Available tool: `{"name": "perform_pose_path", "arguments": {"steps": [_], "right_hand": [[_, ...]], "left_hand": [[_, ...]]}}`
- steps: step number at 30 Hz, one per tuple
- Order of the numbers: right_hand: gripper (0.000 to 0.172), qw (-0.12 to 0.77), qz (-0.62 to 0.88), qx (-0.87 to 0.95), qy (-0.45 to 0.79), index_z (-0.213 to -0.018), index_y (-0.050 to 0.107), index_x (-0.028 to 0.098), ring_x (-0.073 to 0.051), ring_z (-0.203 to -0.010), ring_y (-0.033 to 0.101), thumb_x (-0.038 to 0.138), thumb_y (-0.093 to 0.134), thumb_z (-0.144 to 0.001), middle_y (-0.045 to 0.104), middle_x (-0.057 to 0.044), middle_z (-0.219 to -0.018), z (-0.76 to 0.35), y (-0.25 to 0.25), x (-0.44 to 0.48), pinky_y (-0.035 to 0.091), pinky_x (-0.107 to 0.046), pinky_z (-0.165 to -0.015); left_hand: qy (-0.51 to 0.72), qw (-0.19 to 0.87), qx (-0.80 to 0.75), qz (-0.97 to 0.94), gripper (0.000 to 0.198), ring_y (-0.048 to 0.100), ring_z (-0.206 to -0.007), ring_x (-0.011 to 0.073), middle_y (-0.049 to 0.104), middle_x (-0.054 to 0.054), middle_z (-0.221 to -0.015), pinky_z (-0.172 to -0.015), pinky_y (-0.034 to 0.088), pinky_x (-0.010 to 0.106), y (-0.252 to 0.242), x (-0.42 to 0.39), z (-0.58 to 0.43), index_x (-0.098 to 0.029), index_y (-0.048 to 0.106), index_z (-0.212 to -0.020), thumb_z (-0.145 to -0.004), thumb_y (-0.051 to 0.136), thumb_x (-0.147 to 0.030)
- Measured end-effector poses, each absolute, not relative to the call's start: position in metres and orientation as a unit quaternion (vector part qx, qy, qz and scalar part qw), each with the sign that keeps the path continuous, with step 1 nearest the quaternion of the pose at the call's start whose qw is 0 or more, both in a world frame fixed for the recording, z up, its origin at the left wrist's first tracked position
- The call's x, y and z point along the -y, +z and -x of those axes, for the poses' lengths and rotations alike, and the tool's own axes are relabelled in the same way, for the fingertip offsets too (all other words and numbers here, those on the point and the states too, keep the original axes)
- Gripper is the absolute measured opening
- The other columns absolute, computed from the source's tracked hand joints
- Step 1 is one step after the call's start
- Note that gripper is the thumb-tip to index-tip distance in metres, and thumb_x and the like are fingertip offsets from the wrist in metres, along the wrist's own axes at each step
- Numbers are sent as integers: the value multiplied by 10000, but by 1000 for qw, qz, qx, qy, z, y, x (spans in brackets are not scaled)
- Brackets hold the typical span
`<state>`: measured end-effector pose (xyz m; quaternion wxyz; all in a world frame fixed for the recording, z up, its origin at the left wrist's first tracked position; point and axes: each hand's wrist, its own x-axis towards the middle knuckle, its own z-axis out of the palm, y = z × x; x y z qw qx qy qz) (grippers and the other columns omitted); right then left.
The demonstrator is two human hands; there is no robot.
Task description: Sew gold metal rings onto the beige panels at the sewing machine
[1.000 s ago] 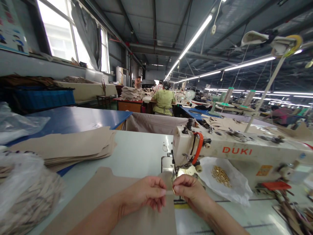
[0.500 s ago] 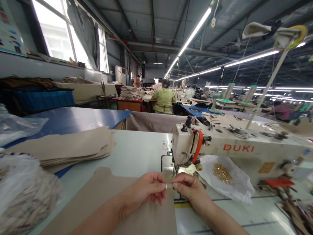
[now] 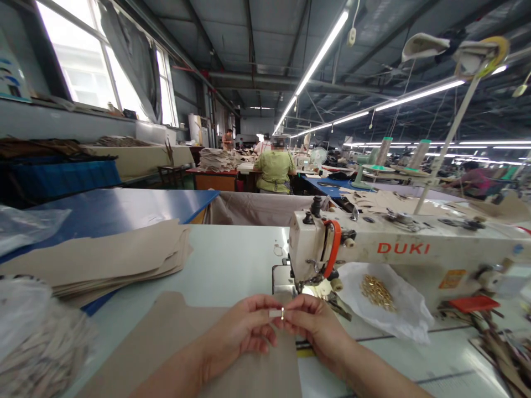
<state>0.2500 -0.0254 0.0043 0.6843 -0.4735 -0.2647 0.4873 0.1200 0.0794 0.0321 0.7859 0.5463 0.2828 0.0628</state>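
In front of the sewing machine (image 3: 360,243), my two hands meet at the fingertips. My left hand (image 3: 244,326) pinches a short pale fabric strip (image 3: 274,313) between thumb and fingers. A small gold metal ring (image 3: 282,314) sits on the strip, right against the fingertips of my right hand (image 3: 313,320). That hand is closed in a pinch on the strip's other end, which its fingers mostly hide. Below both hands lies a large flat beige fabric panel (image 3: 199,326) on the pale table. More gold metal pieces (image 3: 377,292) are heaped on a white cloth or bag (image 3: 409,315) beside the machine.
A stack of beige cut panels (image 3: 120,254) lies at left, near a clear plastic bag (image 3: 37,331) of fabric strips. Beyond is a blue-topped table (image 3: 166,203). Fabric scraps (image 3: 506,348) lie at far right. A person in a yellow-green top (image 3: 274,168) sits ahead, facing away.
The gold ring was at my left fingertips and now sits by my right ones. My hands have come closer together. The view has shifted slightly.
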Motion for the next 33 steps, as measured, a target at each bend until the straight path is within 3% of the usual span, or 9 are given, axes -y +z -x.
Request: {"name": "perform_pose_path", "arguments": {"steps": [5,11,15,20,24,27,33], "right_hand": [[292,685,484,277,470,-617,642,144,-83,-492,520,336,836,-516,624,19,-523,-246,2,24,372,-207,-533],[294,654,501,327,462,-639,600,163,-100,-519,513,365,797,-559,591,34,-542,-246,2,26,374,-221,-540],[184,644,524,415,371,-766,592,179,-117,-631,521,288,708,-673,571,30,-654,-244,1,32,390,-227,-599],[191,598,591,489,233,-801,564,194,-148,-753,526,191,698,-666,576,8,-769,-242,3,38,410,-249,-694],[82,571,588,554,148,-778,594,196,-150,-758,541,137,615,-725,603,-12,-786,-244,5,39,414,-246,-697],[136,579,570,571,116,-758,618,192,-146,-758,567,87,532,-756,624,-23,-780,-245,7,40,424,-242,-708],[114,625,576,508,142,-656,629,167,-138,-675,567,101,551,-707,614,-25,-704,-244,4,35,430,-229,-627]], "left_hand": [[80,783,-282,-549,296,521,-546,76,595,-30,-654,-516,394,187,32,-77,-120,-167,561,-774,-569,750,-265],[83,756,-273,-589,147,492,-531,94,566,-26,-567,-501,380,201,32,-73,-125,-164,530,-649,-575,643,-223],[128,695,-270,-654,89,450,-487,90,510,-57,-509,-504,368,220,23,-76,-131,-172,511,-602,-544,572,-201],[182,638,-251,-704,60,401,-503,84,448,-79,-512,-500,308,211,18,-78,-134,-175,495,-580,-532,530,-183],[192,635,-250,-705,55,455,-528,105,499,-62,-521,-536,347,226,20,-77,-134,-178,500,-583,-541,531,-194],[195,644,-242,-699,61,490,-532,115,538,-52,-513,-552,369,231,18,-78,-134,-182,502,-587,-552,547,-203],[239,645,-217,-693,84,516,-546,122,555,-41,-562,-562,401,240,13,-76,-133,-190,485,-573,-563,567,-201]]}}
